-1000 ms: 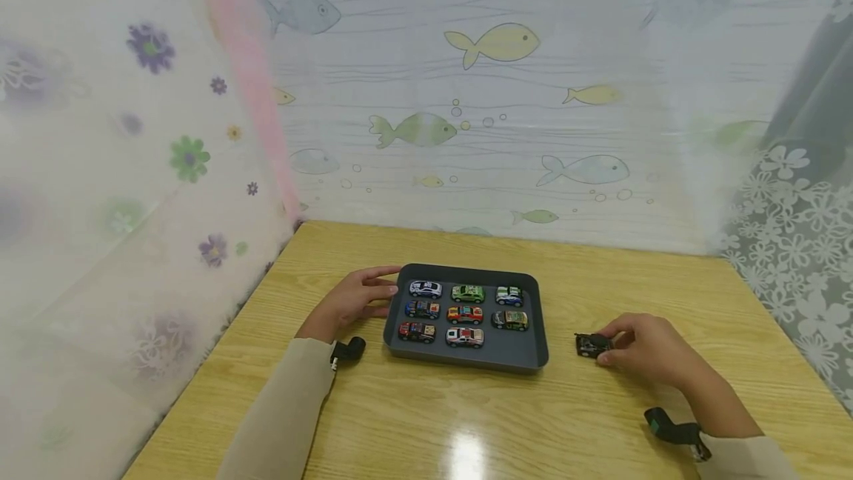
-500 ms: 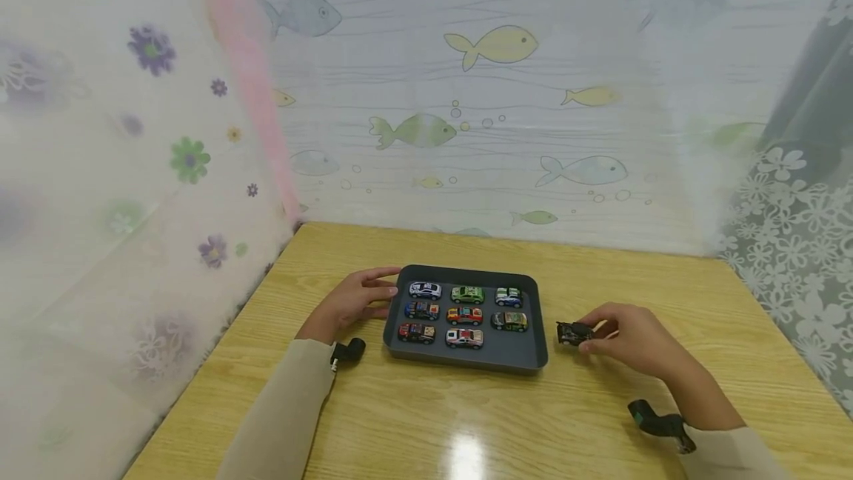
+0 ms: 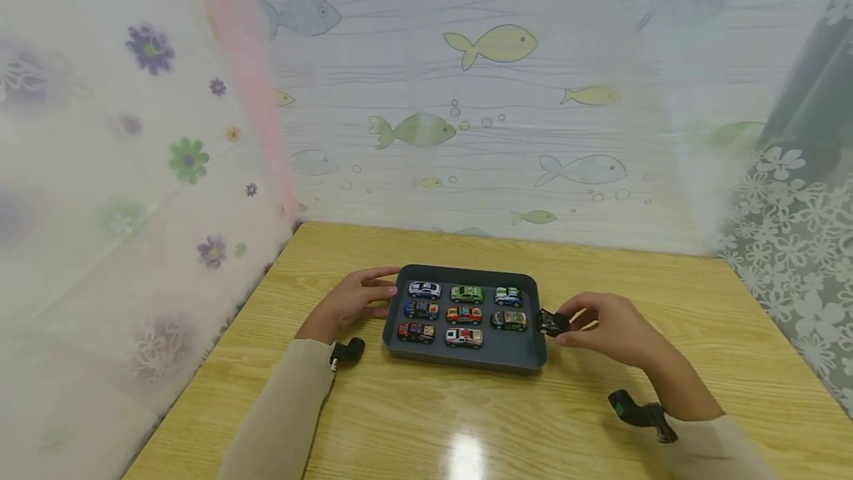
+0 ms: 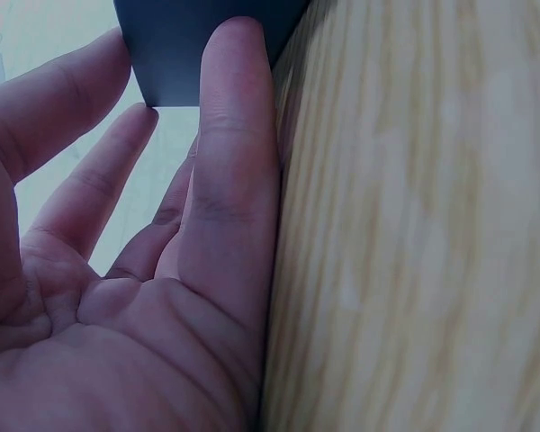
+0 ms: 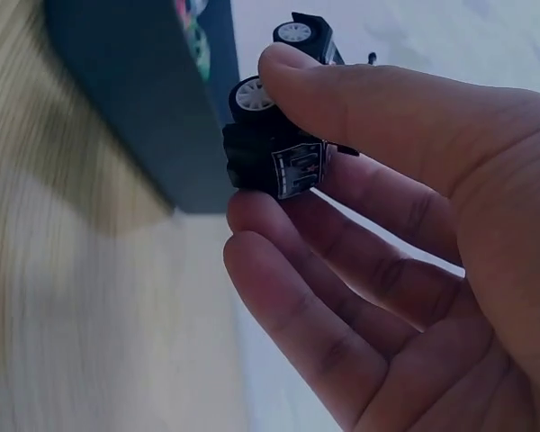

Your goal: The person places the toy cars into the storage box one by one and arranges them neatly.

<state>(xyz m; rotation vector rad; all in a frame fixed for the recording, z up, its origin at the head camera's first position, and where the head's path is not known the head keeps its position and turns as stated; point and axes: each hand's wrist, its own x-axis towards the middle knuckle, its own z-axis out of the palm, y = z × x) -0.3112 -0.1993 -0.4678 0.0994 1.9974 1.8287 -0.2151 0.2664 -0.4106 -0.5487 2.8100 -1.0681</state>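
My right hand [image 3: 609,328] pinches a black toy car [image 3: 554,322] between thumb and fingers, right at the tray's right rim. In the right wrist view, the black toy car [image 5: 292,157] shows white-spoked wheels, and the thumb lies over its side. The dark grey tray [image 3: 460,358] holds several small toy cars in rows, among them a green one [image 3: 467,294], a red and yellow one [image 3: 464,315] and a white one [image 3: 463,337]. My left hand [image 3: 353,301] touches the tray's left wall with extended fingers; in the left wrist view, its thumb [image 4: 238,135] lies against the tray.
The tray stands on a light wooden table [image 3: 400,421]. A fish-patterned sheet [image 3: 426,95] hangs behind it, a flowered sheet [image 3: 153,213] on the left and a lace-like flowered cloth [image 3: 793,213] on the right. Each wrist wears a black camera mount.
My right hand has moved left and away from me, bringing the black toy car from the right side of the table to the tray's right rim. The left hand and tray have stayed put.
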